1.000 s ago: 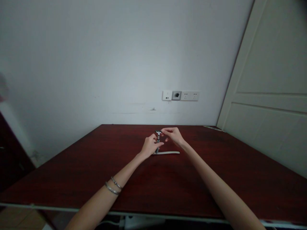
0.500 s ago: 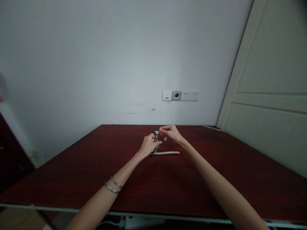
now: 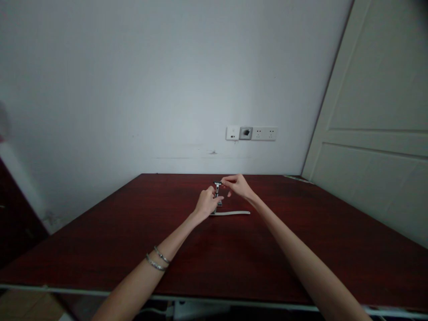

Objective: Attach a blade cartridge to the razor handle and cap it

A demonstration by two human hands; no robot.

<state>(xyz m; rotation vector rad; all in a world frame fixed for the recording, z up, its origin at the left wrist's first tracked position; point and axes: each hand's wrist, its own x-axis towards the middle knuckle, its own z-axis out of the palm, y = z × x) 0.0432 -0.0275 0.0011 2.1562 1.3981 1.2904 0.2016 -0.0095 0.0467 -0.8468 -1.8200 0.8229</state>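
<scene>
From my feed the room is dim and flat, with a soft bright patch on the wall (image 3: 187,89) above the hands and falloff toward the corners. The table (image 3: 234,249) below the hands reads dark, with only faint shadows. Wide-angle distortion bends the door (image 3: 377,116) to their right. At far left, a blurred smear.

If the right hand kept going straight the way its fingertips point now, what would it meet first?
The right hand points leftward, its fingertips at the top of the small metal object that the left hand holds upright above the white strap. It would meet that top first; whether it already touches is unclear.
</scene>
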